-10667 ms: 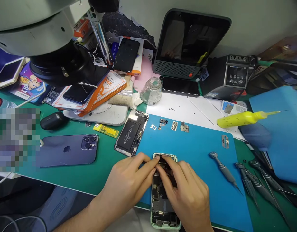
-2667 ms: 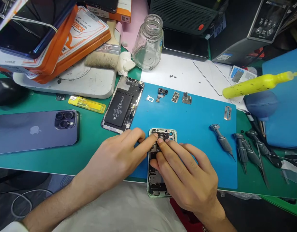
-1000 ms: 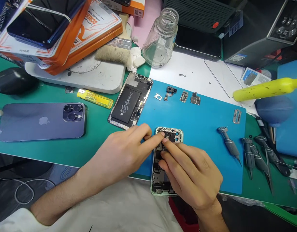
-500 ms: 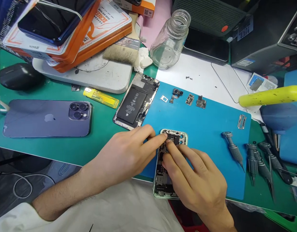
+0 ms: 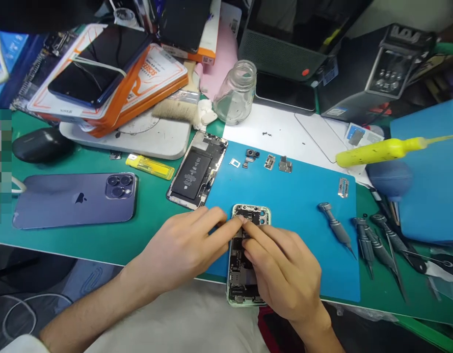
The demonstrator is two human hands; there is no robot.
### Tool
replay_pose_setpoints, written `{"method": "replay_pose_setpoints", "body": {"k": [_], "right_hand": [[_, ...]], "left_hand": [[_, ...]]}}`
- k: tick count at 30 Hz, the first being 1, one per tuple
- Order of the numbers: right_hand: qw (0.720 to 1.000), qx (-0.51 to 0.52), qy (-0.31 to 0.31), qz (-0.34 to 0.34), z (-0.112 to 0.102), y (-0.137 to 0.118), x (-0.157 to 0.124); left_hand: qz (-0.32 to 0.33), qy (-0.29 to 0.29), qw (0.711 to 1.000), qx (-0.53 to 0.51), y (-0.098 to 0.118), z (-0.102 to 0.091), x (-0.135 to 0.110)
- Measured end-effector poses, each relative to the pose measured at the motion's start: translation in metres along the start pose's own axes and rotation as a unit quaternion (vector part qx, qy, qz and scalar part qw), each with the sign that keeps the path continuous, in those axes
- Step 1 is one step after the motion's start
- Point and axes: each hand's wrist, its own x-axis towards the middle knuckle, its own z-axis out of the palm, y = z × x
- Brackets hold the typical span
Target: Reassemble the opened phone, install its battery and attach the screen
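An opened phone housing (image 5: 236, 274) with a pale green frame lies at the front edge of the blue mat (image 5: 300, 189), its circuit boards bare. My left hand (image 5: 189, 245) reaches in from the left, fingers bent, its index fingertip at the phone's upper inside. My right hand (image 5: 288, 269) covers the phone's right side, fingers curled, one fingertip meeting the left one. Whatever lies between the fingertips is too small or hidden to make out. Beyond the phone lie a SIM tray (image 5: 234, 163), a rear camera module (image 5: 252, 153) and two small metal shields (image 5: 269, 162).
A removed phone screen with battery (image 5: 193, 174) lies behind my left hand. Further left are a purple phone (image 5: 71, 201) and a yellow lighter (image 5: 150, 166). Several screwdrivers (image 5: 336, 228) lie right. A glass jar (image 5: 235, 93) and yellow-handled tool (image 5: 377, 152) stand behind.
The camera view has shifted, so the whole bench appears lower and more of its back shows. Both hands stay at the phone's upper part, fingertips now closer together.
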Motion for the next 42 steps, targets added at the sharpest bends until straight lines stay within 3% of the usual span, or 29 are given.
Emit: {"method": "replay_pose_setpoints", "body": {"k": [4,7,11,15,17,21,27,30,33,38,42], "right_hand": [[1.000,0.024,-0.006,0.016,-0.003,0.000,0.002],[0.994,0.062,0.050,0.068,-0.008,0.002,-0.004],[0.950,0.132,0.205,0.196,-0.010,0.004,-0.017],[0.918,0.164,0.222,0.287,-0.009,0.006,-0.018],[0.925,0.151,0.212,0.278,-0.010,0.007,-0.015],[0.944,0.120,0.199,0.233,-0.013,0.009,-0.010],[0.942,0.138,0.202,0.231,-0.013,0.010,-0.013],[0.939,0.154,0.199,0.235,-0.012,0.010,-0.017],[0.938,0.163,0.204,0.228,-0.012,0.009,-0.019],[0.937,0.160,0.218,0.221,-0.011,0.009,-0.022],[0.935,0.165,0.220,0.222,-0.010,0.007,-0.024]], "left_hand": [[0.004,0.021,1.000,0.005,0.001,0.000,-0.001],[0.032,0.007,0.999,0.025,0.003,0.001,-0.001],[0.056,-0.032,0.995,0.080,0.012,0.000,-0.003],[0.056,-0.103,0.980,0.163,0.026,-0.003,-0.005],[0.058,-0.116,0.975,0.180,0.029,-0.003,-0.005],[0.053,-0.080,0.982,0.166,0.029,0.001,-0.004],[0.031,-0.052,0.988,0.139,0.028,0.003,-0.001],[0.032,-0.017,0.992,0.121,0.019,-0.010,0.016],[0.009,0.036,0.989,0.142,0.003,-0.025,0.051],[0.028,-0.015,0.979,0.201,-0.022,-0.020,0.112],[0.037,-0.047,0.976,0.208,-0.033,-0.002,0.127]]}}
